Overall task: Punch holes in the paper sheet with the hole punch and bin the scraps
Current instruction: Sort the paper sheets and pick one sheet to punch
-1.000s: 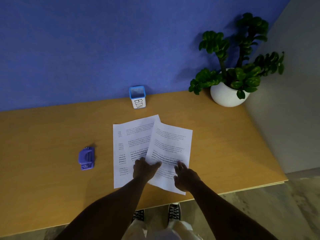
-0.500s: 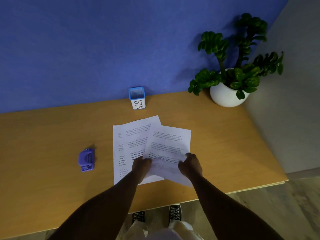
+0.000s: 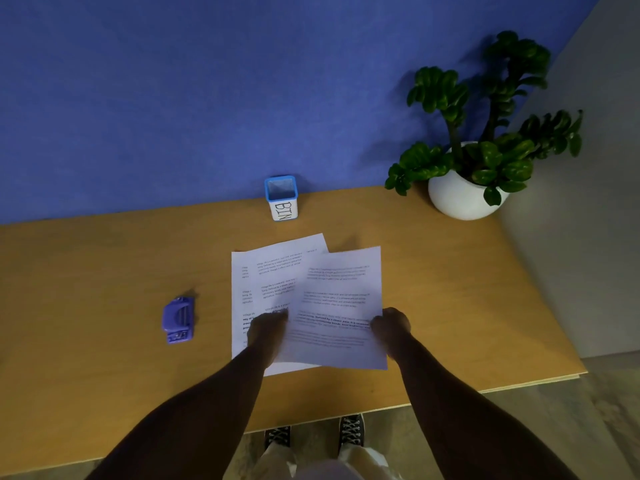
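Looking down from the head view, only view given. Wooden table (image 3: 450,306) against blue wall (image 3: 173,98), grey wall on right. Printed paper sheet (image 3: 341,296) uppermost, slightly raised and tilted, overlapping other sheets (image 3: 270,271) lying flat beneath it at table centre. Right hand (image 3: 390,328) at sheet's right edge, fingers curled shut, pinching that edge. Left hand (image 3: 266,329) at sheet's left edge, over the lower sheets, fingers bent down onto paper; pinching top sheet or just pressing, cannot tell, blurred. Both forearms bare, reaching in from bottom of frame.

Hole punch (image 3: 178,320), purple-blue, flat on table well left of papers, apart from both hands, untouched. Bin (image 3: 281,198), small square cup with blue rim and white body marked "BIN", upright at far table edge near blue wall, beyond papers, apart from them. Inside of bin not readable from here. Potted plant (image 3: 465,188), white round pot with dark green leaves, at far right corner of table, well apart from papers.

Black laced shoes (image 3: 351,429) on floor below near table edge, light trousers at bottom centre. Text on sheets too small to read. Punched holes on sheets: cannot tell.
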The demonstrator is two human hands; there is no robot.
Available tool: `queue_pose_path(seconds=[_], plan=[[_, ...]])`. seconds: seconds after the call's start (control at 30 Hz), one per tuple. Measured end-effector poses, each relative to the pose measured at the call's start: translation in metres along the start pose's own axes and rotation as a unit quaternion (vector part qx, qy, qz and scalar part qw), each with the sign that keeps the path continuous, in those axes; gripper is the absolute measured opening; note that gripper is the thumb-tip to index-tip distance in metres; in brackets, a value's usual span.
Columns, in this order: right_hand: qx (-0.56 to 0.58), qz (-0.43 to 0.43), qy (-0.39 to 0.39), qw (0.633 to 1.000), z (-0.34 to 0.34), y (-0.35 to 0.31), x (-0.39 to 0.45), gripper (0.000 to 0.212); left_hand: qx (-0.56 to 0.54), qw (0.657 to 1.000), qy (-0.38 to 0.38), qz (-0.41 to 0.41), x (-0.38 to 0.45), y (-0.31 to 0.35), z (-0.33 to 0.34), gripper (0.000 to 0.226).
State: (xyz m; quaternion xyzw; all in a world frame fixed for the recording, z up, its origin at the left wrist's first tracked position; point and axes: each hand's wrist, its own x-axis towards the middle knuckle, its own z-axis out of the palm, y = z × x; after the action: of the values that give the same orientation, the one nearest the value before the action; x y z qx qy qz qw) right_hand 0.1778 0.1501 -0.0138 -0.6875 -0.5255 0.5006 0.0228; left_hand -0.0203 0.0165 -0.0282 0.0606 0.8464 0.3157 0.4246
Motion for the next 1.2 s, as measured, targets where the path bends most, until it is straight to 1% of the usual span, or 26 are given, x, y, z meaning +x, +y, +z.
queue_pose_path(seconds=[0.07, 0.13, 0.17, 0.23, 0.3, 0.37, 0.43, 0.5, 0.6, 0.7, 0.8, 0.87, 0.93, 1.0, 1.07, 1.13, 1.2], plan=[[-0.017, -0.013, 0.012, 1.0, -0.001, 0.001, 0.0, 0.03, 0.006, 0.998, 0.063, -0.023, 0.006, -0.005, -0.002, 0.021], [-0.036, -0.024, 0.026, 0.999, -0.001, 0.002, 0.002, 0.031, -0.019, 0.993, 0.112, -0.036, 0.012, -0.01, -0.001, 0.022], [-0.041, -0.026, 0.034, 0.998, -0.002, 0.002, 0.002, 0.03, -0.028, 0.989, 0.138, -0.038, 0.014, -0.012, 0.001, 0.031], [-0.051, -0.026, 0.044, 0.997, -0.002, 0.002, 0.003, 0.031, -0.001, 0.982, 0.184, -0.042, 0.018, -0.014, 0.005, 0.06], [-0.05, -0.021, 0.049, 0.997, -0.001, 0.003, 0.004, 0.032, 0.051, 0.977, 0.201, -0.051, 0.021, -0.014, 0.011, 0.082], [-0.039, -0.014, 0.053, 0.998, -0.001, 0.005, 0.005, 0.033, 0.081, 0.974, 0.201, -0.065, 0.021, -0.012, 0.017, 0.097], [-0.031, -0.01, 0.053, 0.998, -0.001, 0.007, 0.006, 0.033, 0.116, 0.971, 0.198, -0.071, 0.021, -0.012, 0.021, 0.104], [-0.027, -0.005, 0.054, 0.998, -0.002, 0.01, 0.007, 0.032, 0.145, 0.967, 0.198, -0.069, 0.022, -0.013, 0.023, 0.105], [-0.013, 0.004, 0.053, 0.999, -0.002, 0.013, 0.009, 0.031, 0.142, 0.967, 0.203, -0.067, 0.023, -0.011, 0.025, 0.103], [-0.003, 0.005, 0.053, 0.999, -0.002, 0.016, 0.009, 0.029, 0.114, 0.971, 0.198, -0.067, 0.023, -0.006, 0.026, 0.101], [0.02, 0.007, 0.052, 0.998, -0.002, 0.016, 0.009, 0.029, 0.084, 0.979, 0.177, -0.054, 0.023, -0.002, 0.023, 0.098], [0.031, 0.004, 0.049, 0.998, -0.002, 0.015, 0.008, 0.027, 0.064, 0.985, 0.153, -0.037, 0.023, -0.003, 0.02, 0.091], [0.042, 0.002, 0.044, 0.998, -0.002, 0.014, 0.008, 0.026, 0.038, 0.992, 0.115, -0.019, 0.024, -0.005, 0.016, 0.075], [0.052, -0.002, 0.04, 0.998, -0.002, 0.012, 0.008, 0.024, 0.028, 0.997, 0.069, 0.008, 0.023, -0.007, 0.011, 0.049], [0.056, -0.006, 0.035, 0.998, -0.003, 0.01, 0.008, 0.023, 0.025, 0.998, 0.06, 0.025, 0.023, -0.009, 0.007, 0.027], [0.072, -0.006, 0.033, 0.997, -0.003, 0.007, 0.009, 0.025, 0.03, 0.996, 0.075, 0.041, 0.023, -0.011, 0.005, 0.017], [0.081, -0.008, 0.031, 0.996, -0.002, 0.004, 0.009, 0.027, 0.027, 0.994, 0.077, 0.068, 0.022, -0.014, 0.002, 0.017]])
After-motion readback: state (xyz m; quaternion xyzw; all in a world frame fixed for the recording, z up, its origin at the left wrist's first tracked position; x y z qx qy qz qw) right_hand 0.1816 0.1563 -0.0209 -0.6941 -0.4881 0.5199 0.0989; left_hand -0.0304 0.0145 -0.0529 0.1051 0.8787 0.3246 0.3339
